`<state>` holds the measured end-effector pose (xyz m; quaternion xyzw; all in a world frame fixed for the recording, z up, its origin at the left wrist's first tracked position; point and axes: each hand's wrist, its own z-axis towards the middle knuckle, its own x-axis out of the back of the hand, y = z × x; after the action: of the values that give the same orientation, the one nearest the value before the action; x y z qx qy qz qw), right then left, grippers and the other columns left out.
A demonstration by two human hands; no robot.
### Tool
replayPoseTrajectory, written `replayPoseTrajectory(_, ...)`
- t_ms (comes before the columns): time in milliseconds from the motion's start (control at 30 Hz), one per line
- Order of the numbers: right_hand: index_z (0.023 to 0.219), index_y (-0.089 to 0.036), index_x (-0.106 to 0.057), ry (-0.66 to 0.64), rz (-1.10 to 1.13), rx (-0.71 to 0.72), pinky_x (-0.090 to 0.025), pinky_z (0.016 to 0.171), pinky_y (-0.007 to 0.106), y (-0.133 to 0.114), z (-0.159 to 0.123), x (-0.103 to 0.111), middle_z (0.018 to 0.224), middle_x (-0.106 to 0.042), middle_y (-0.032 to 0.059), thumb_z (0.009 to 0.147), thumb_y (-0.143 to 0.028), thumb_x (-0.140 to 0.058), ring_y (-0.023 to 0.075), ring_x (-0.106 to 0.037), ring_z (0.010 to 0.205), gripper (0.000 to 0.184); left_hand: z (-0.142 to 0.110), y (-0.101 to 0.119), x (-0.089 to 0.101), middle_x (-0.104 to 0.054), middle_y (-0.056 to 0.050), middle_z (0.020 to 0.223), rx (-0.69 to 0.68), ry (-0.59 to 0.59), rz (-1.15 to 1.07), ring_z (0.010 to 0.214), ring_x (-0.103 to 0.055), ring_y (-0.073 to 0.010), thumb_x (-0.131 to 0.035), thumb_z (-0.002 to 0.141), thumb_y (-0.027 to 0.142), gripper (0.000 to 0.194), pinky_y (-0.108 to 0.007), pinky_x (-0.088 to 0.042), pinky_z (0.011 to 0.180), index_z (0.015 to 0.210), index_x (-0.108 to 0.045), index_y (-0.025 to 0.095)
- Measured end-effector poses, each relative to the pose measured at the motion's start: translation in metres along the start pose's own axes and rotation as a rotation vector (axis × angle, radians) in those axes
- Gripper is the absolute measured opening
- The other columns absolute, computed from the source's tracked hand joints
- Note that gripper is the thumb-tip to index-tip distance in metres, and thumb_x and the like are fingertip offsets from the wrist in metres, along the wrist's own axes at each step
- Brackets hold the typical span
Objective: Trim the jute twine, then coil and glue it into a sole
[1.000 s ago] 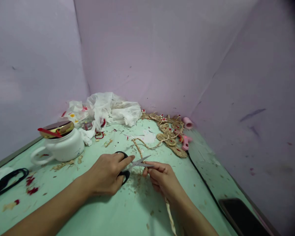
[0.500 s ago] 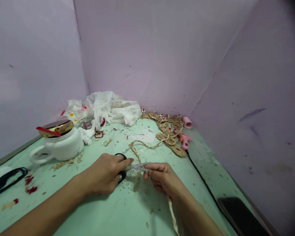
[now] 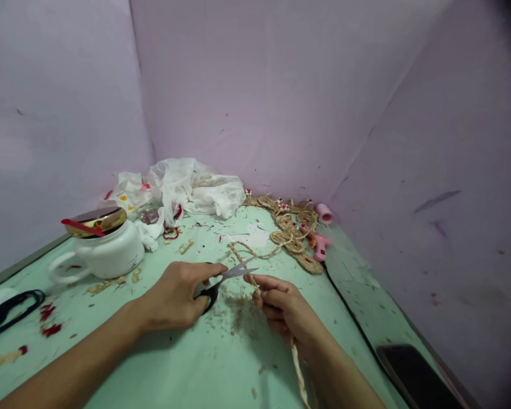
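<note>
My left hand [image 3: 176,295] grips a pair of black-handled scissors [image 3: 210,291], its fingers in the loops. The blades are parted a little and point right, at the braided straw cord [image 3: 254,284]. That cord is pinched between the fingertips of my right hand [image 3: 281,304]. One stretch of it trails down below my right wrist toward the near edge. The far stretch runs up past the blades and loops over to the coiled straw pieces [image 3: 293,241] at the back right. Whether the blades touch the cord I cannot tell.
A white mug [image 3: 114,250] with a gold-rimmed lid stands at left, near a black cable [image 3: 15,312]. White plastic bags [image 3: 196,187] lie against the back wall. On the right are a pink glue gun [image 3: 321,247], a pink spool [image 3: 324,213] and a phone [image 3: 417,375]. Scraps litter the green table [image 3: 204,363].
The scissor blades narrowed half a second ago and are now wider apart, shifted slightly up from my right fingertips. My right hand still pinches the cord, with more of it showing.
</note>
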<state>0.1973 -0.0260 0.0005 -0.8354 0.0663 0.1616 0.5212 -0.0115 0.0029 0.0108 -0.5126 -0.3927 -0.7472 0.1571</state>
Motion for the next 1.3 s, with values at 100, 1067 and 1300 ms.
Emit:
replayPoseTrajectory(100, 0.101, -0.016, -0.063, 0.014, 0.018, -0.001, -0.004, 0.034, 0.017, 0.0, 0.0, 0.001, 0.054, -0.048, -0.0061, 0.055, -0.014, -0.053, 0.0006, -0.016, 0.035, 0.047, 0.0, -0.003, -0.004, -0.063, -0.003, 0.096, 0.005, 0.025, 0.102, 0.084, -0.058, -0.0191, -0.047, 0.065, 0.013, 0.053, -0.027, -0.041, 0.069, 0.118, -0.047, 0.023)
replayPoseTrajectory(1067, 0.074, -0.013, -0.062, -0.079, -0.041, -0.005, -0.003, 0.033, 0.018, 0.0, -0.003, -0.002, 0.05, -0.038, -0.0081, 0.058, -0.015, -0.052, 0.0012, -0.01, 0.037, 0.019, -0.002, -0.009, -0.016, -0.065, -0.004, 0.081, -0.098, -0.026, 0.299, 0.066, -0.06, -0.0185, -0.04, 0.068, 0.006, 0.054, -0.027, -0.04, 0.056, 0.121, -0.044, 0.02)
replayPoseTrajectory(1300, 0.097, -0.015, -0.064, -0.073, 0.077, -0.025, -0.004, 0.034, 0.016, -0.003, -0.005, -0.001, 0.055, -0.044, -0.0065, 0.057, -0.013, -0.051, 0.001, -0.011, 0.037, 0.042, 0.0, -0.004, -0.008, -0.065, -0.001, 0.1, 0.053, 0.151, -0.066, 0.08, -0.06, -0.0151, -0.045, 0.068, 0.013, 0.051, -0.023, -0.043, 0.07, 0.118, -0.05, 0.023)
